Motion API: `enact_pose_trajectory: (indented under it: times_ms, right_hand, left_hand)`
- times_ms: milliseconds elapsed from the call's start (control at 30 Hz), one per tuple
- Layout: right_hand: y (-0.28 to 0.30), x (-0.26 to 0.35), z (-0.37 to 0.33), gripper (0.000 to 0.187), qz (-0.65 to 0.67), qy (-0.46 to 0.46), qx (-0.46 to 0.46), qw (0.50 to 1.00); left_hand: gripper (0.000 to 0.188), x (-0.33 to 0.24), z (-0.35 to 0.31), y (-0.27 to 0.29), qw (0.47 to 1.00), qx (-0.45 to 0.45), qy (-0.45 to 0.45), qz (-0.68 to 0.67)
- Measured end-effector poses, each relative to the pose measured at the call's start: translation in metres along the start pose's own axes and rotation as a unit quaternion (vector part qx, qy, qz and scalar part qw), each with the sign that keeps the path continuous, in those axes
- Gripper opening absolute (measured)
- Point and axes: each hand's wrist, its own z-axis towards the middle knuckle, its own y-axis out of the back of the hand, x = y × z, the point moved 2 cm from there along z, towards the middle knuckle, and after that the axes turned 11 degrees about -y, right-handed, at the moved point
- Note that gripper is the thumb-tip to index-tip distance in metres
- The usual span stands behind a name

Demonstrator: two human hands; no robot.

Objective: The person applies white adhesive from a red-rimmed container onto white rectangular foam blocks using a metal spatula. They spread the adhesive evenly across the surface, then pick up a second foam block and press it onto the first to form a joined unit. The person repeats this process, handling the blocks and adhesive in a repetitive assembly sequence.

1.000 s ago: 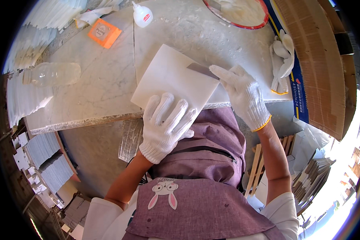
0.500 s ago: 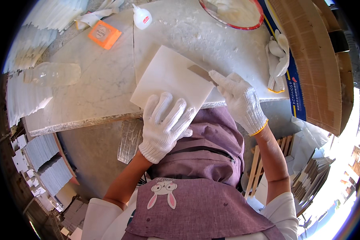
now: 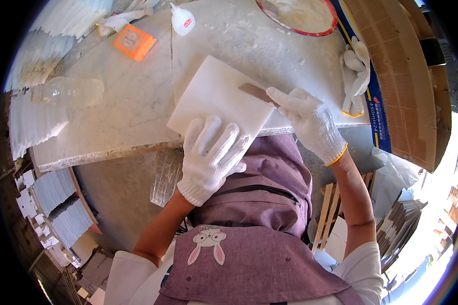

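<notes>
A white square slab lies tilted at the near edge of the stone-topped table, one corner reaching out over the edge. My left hand, in a white knit glove, rests on its near side with the fingers spread. A thin metal scraper blade lies against the slab's face near its right corner. My right hand, gloved with a yellow-edged cuff, is closed round the scraper, the index finger stretched along it. The scraper's handle is hidden in the glove.
On the table are a clear plastic jar, an orange box, a white squeeze bottle and a red-rimmed basin of pale paste. Spare gloves lie beside a cardboard box. White sheets are stacked at left.
My right hand has shifted slightly down and to the right at the wrist, and its forearm has swung outward. The blade stays on the slab. My left hand keeps its place on the slab.
</notes>
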Motion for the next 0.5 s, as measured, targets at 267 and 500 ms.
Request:
enact_pose_trajectory:
  times_ms: [267, 500]
  right_hand:
    - [0.005, -0.006, 0.003, 0.036, 0.054, 0.010, 0.055, 0.997]
    - [0.024, -0.007, 0.036, 0.030, 0.044, 0.023, 0.085, 0.995]
  left_hand:
    - [0.059, 0.001, -0.001, -0.001, 1.000, -0.004, -0.004, -0.008]
    - [0.059, 0.002, 0.000, 0.000, 1.000, -0.003, 0.000, -0.007]
